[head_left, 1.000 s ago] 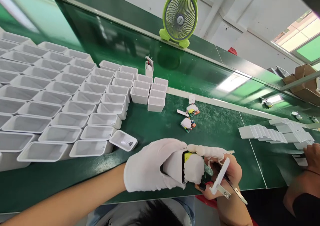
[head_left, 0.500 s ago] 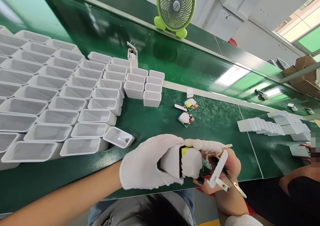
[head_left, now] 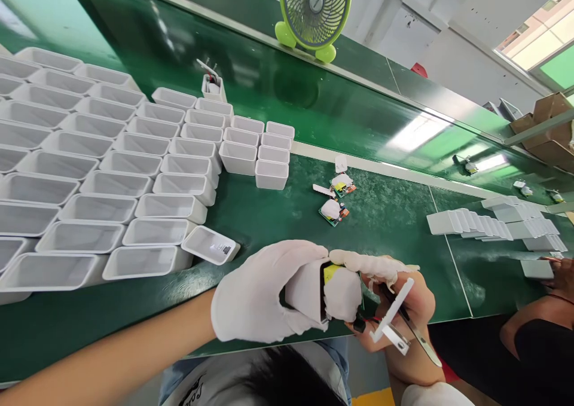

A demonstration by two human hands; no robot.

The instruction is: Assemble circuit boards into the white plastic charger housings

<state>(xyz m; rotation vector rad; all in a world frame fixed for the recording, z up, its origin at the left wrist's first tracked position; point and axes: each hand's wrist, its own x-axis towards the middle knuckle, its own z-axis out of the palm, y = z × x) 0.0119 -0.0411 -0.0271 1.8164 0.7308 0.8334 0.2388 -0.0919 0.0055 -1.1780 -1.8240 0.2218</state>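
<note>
My left hand (head_left: 255,292), in a white glove, is wrapped round a white plastic case (head_left: 302,291) above the front edge of the bench. A circuit board with a white-wrapped block (head_left: 343,294) and yellow tape (head_left: 330,272) sits at the case's open end. How far in it goes is hidden. My right hand (head_left: 403,298), with white covers on some fingers, is closed on the board's outer side. Metal tweezers (head_left: 424,341) stick out of the same hand. A white plastic strip (head_left: 394,310) with a small bracket dangles beside it, near red and black wires.
Rows of open white cases (head_left: 112,185) cover the left of the green bench (head_left: 269,226). Two circuit boards (head_left: 330,210) lie ahead of my hands. Stacked white cases (head_left: 493,220) stand right, near a co-worker's hand (head_left: 564,277). A green fan (head_left: 316,11) stands behind.
My hands keep nearly the same hold on the case and board. The dangling white strip has tilted slightly. At the right edge, the co-worker's hand has moved.
</note>
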